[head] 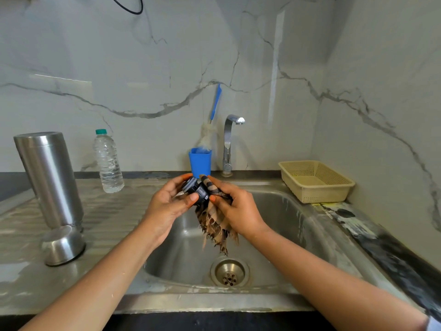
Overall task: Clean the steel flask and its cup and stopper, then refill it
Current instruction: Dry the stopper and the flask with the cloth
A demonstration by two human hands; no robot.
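Above the sink bowl (281,218), my left hand (167,209) grips the black stopper (196,188) by its ridged side. My right hand (235,209) presses a brown checked cloth (216,225) against the stopper's other end; the frayed cloth hangs down below both hands. The steel flask (49,177) stands upside down on the draining board at the left. Its steel cup (62,244) lies upside down just in front of it.
A clear water bottle (107,161) with a green cap stands behind the draining board. A blue holder (200,162) with a bottle brush sits by the chrome tap (229,139). A beige plastic basket (315,180) rests at the sink's right. The drain (229,272) is open.
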